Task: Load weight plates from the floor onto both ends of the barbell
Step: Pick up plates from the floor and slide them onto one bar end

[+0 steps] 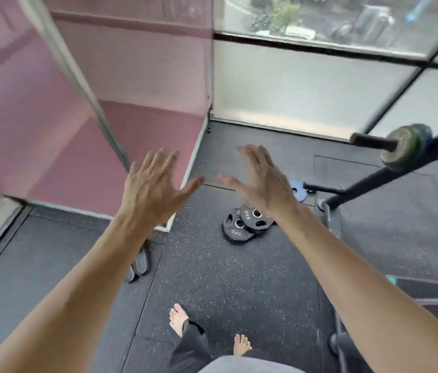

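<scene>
Head view: left hand [153, 189] and right hand [260, 181] are hovering at frame centre, fingers spread, holding nothing. Black plates [244, 224] are lying overlapped on the floor [239, 278]; a slipping grip is risking bare feet [178, 320].

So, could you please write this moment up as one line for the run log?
phase: reaching | left hand: open, empty | right hand: open, empty | black plates: on floor, overlapping | barbell: one plate on near end
</scene>
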Available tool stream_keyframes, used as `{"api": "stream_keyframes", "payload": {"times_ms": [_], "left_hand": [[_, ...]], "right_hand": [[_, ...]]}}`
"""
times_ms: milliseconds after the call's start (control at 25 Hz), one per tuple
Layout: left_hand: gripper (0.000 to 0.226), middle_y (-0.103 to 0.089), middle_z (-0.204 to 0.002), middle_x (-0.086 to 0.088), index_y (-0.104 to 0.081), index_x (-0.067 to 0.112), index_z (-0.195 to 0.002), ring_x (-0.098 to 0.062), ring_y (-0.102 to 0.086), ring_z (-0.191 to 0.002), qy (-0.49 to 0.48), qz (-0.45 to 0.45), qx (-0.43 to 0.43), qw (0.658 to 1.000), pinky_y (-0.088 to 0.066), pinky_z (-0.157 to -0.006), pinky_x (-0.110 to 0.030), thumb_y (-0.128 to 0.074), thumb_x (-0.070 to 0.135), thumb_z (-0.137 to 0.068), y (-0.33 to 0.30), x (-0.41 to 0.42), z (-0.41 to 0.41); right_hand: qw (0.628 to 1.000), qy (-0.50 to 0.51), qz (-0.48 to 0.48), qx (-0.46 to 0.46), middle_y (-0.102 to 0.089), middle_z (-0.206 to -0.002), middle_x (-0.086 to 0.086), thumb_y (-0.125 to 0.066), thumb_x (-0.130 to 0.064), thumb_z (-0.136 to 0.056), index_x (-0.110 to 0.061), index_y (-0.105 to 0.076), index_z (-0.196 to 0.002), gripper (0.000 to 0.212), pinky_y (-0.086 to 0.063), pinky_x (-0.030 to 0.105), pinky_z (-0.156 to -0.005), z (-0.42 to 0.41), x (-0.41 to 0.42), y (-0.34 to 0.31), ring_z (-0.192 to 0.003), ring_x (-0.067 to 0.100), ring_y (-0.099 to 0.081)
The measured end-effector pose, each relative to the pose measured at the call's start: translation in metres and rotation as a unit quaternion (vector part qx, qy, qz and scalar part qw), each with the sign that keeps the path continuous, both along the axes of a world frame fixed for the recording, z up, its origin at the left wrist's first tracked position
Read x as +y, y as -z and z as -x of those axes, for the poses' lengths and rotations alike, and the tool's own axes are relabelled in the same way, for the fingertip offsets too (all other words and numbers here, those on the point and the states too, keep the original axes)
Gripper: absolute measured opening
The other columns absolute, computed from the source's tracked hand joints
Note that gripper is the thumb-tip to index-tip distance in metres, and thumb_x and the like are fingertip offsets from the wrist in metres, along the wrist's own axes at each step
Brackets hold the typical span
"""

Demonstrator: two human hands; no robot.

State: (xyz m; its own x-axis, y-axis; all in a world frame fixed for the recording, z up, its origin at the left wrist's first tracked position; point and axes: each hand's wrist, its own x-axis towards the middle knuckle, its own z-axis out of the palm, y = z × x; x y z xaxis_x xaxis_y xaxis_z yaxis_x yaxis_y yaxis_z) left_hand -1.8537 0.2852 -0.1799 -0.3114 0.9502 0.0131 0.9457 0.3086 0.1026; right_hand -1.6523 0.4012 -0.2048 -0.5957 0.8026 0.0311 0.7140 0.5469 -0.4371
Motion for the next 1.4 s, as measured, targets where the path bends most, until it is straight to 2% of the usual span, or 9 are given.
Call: {"api": "stream_keyframes", "payload": {"times_ms": [320, 480, 600, 680, 800, 960, 1120, 1280, 1400], "left_hand": [[0.109, -0.027, -0.163, -0.01, -0.026, 0.019, -0.157, -0.029, -0.029, -0.148, 0.14, 0.014, -0.027, 0.99, -0.03, -0.116, -0.058, -0.001, 0.09, -0.077, 0.023, 0.151, 0.024], [0.109, -0.024, -0.165, -0.009, -0.022, 0.018, -0.158, -0.027, -0.024, -0.151, 0.181, 0.046, -0.026, 0.982, -0.025, -0.12, -0.055, 0.002, 0.087, -0.077, 0.066, 0.235, 0.005], [0.101, -0.027, -0.164, -0.008, -0.024, 0.018, -0.158, -0.026, -0.025, -0.151, 0.165, 0.059, -0.054, 0.983, -0.026, -0.119, -0.056, -0.008, 0.085, -0.083, 0.119, 0.298, -0.018], [0.092, -0.028, -0.163, -0.009, -0.026, 0.018, -0.157, -0.026, -0.025, -0.15, 0.156, 0.079, -0.072, 0.982, -0.025, -0.119, -0.056, -0.019, 0.08, -0.089, 0.167, 0.342, -0.033], [0.086, -0.028, -0.163, -0.011, -0.027, 0.016, -0.157, -0.027, -0.025, -0.15, 0.15, 0.115, -0.087, 0.978, -0.022, -0.12, -0.056, -0.028, 0.074, -0.094, 0.244, 0.393, -0.044], [0.079, -0.036, -0.158, -0.012, -0.032, 0.012, -0.154, -0.03, -0.035, -0.144, 0.14, 0.158, -0.091, 0.973, -0.03, -0.116, -0.053, -0.034, 0.067, -0.096, 0.369, 0.45, -0.036], [0.07, -0.044, -0.15, -0.012, -0.038, 0.011, -0.149, -0.034, -0.047, -0.134, 0.154, 0.242, -0.107, 0.952, -0.039, -0.106, -0.051, -0.045, 0.057, -0.097, 0.523, 0.493, -0.05], [0.064, -0.046, -0.147, -0.012, -0.041, 0.01, -0.145, -0.036, -0.048, -0.132, 0.179, 0.301, -0.106, 0.931, -0.04, -0.104, -0.051, -0.052, 0.05, -0.096, 0.679, 0.517, -0.075], [0.063, -0.048, -0.144, -0.012, -0.044, 0.01, -0.142, -0.036, -0.051, -0.129, 0.209, 0.326, -0.101, 0.917, -0.042, -0.101, -0.051, -0.054, 0.05, -0.095, 0.765, 0.519, -0.09]], "right_hand": [[0.988, 0.154, 0.011, -0.02, -0.013, -0.167, 0.004, -0.031, -0.085, -0.084, -0.025, -0.015, -0.159, 0.097, -0.026, 0.062, -0.117, 0.003, 0.094, 0.004, -0.155, 0.024, -0.009], [0.975, 0.221, 0.032, -0.023, -0.019, -0.166, 0.003, -0.035, -0.082, -0.085, -0.022, -0.016, -0.159, 0.097, -0.034, 0.061, -0.113, -0.019, 0.153, 0.043, -0.153, 0.026, -0.018], [0.962, 0.268, 0.036, -0.036, -0.027, -0.163, 0.005, -0.034, -0.082, -0.084, -0.019, -0.021, -0.157, 0.097, -0.034, 0.062, -0.112, -0.03, 0.208, 0.099, -0.153, 0.029, -0.018], [0.95, 0.304, 0.055, -0.042, -0.031, -0.16, 0.007, -0.039, -0.08, -0.086, -0.018, -0.023, -0.156, 0.095, -0.031, 0.066, -0.112, -0.034, 0.246, 0.149, -0.152, 0.03, -0.02], [0.933, 0.341, 0.093, -0.072, -0.031, -0.16, 0.008, -0.044, -0.073, -0.09, -0.017, -0.022, -0.157, 0.091, -0.027, 0.063, -0.115, -0.045, 0.289, 0.229, -0.151, 0.03, -0.021], [0.903, 0.388, 0.159, -0.096, -0.031, -0.16, 0.005, -0.044, -0.07, -0.09, -0.016, -0.022, -0.158, 0.089, -0.029, 0.063, -0.112, -0.057, 0.33, 0.361, -0.15, 0.027, -0.023], [0.864, 0.441, 0.223, -0.098, -0.031, -0.158, 0.004, -0.045, -0.071, -0.089, -0.017, -0.02, -0.158, 0.091, -0.035, 0.06, -0.109, -0.061, 0.348, 0.515, -0.148, 0.025, -0.025], [0.837, 0.47, 0.265, -0.092, -0.031, -0.158, 0.005, -0.049, -0.068, -0.09, -0.018, -0.017, -0.159, 0.091, -0.039, 0.051, -0.103, -0.051, 0.348, 0.67, -0.145, 0.025, -0.03], [0.814, 0.494, 0.292, -0.086, -0.031, -0.158, 0.006, -0.049, -0.068, -0.09, -0.017, -0.015, -0.159, 0.092, -0.042, 0.049, -0.099, -0.04, 0.349, 0.752, -0.143, 0.027, -0.032]]}}
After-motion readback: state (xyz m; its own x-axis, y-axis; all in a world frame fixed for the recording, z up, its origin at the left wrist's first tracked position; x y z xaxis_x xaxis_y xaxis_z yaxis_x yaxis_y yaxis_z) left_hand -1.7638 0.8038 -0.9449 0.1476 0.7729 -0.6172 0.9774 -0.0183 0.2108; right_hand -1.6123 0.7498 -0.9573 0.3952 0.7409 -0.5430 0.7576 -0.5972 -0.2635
